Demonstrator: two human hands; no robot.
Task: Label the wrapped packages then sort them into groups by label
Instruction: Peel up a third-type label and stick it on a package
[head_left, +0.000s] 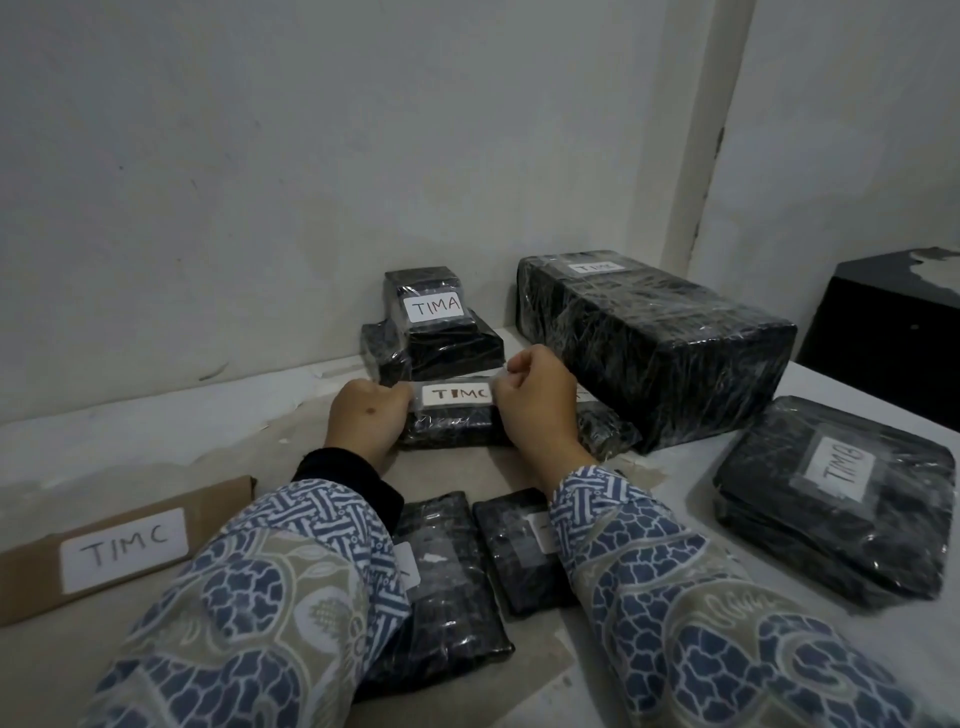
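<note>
Both arms reach forward from the near edge, side by side, in blue-and-white patterned sleeves; a dark cuff shows at the left wrist. The left hand (367, 415) is curled, knuckles up, its fingers pinched together at its right side. The right hand (537, 400) sits slightly higher and farther, also fisted, thumb and fingers pinched at its left side. The hands are near but apart.

TIMA pkg (432, 301) atop pkg (447, 351), big pkg (670, 332) rt
</note>
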